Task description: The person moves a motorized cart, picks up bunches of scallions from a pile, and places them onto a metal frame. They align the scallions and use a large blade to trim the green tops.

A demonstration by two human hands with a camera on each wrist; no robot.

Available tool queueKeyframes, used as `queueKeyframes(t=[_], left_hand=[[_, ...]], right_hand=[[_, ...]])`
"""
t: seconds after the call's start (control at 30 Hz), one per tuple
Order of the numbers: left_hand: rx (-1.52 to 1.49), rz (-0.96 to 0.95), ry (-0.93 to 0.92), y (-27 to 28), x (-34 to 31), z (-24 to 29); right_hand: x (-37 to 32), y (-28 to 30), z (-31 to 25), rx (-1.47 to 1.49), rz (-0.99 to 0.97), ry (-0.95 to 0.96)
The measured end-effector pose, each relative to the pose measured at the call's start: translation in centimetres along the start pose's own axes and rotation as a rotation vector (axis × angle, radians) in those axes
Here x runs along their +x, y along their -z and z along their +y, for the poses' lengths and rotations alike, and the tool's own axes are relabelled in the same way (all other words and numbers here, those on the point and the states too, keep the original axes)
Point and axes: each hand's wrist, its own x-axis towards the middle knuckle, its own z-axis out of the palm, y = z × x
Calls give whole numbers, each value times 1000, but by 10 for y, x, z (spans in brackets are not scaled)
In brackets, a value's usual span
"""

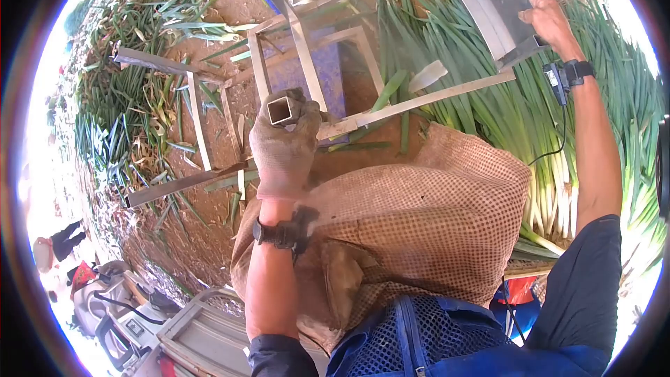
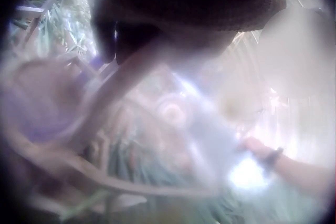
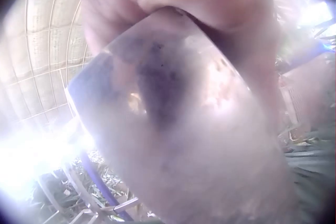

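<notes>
In the head view my left hand (image 1: 285,150), in a dusty work glove, grips an upright square metal tube (image 1: 281,101) of a metal frame (image 1: 433,102), its hollow end poking up out of the fist. At the far right my bare right hand (image 1: 555,26) holds the edge of a shiny metal panel (image 1: 487,10) at the frame's right end. That panel fills much of the right wrist view, with fingers (image 3: 194,1) curled over its top. Blur covers most of the left wrist view, where a bar slants down from the glove.
Long green onions (image 1: 460,63) lie in a thick layer to the right. Leaf scraps (image 1: 132,91) cover the ground at left. A checked brown cloth (image 1: 433,202) drapes over my lap. A blue surface (image 1: 328,70) shows through the frame. At lower left is a vehicle (image 1: 132,324).
</notes>
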Motion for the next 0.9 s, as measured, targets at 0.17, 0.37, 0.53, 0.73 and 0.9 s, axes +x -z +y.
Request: queueKeyframes(t=[0.17,0.37,0.53,0.73,0.9], left_hand=[[-58,4,-20,-1,0,-4],[-20,20,1,-1,2,-6],[30,31,-31,-2,0,0],[-15,52,37,-15,-7,19],[64,42,138,-17,-13,32]], right_hand=[[7,-7,14,69,-64,-30],[-33,-82,-2,224,16,43],[-61,-90,-68,170,-209,172],[-62,-101,-8,908,-423,-279],[-104,-274,110,259,-101,253]])
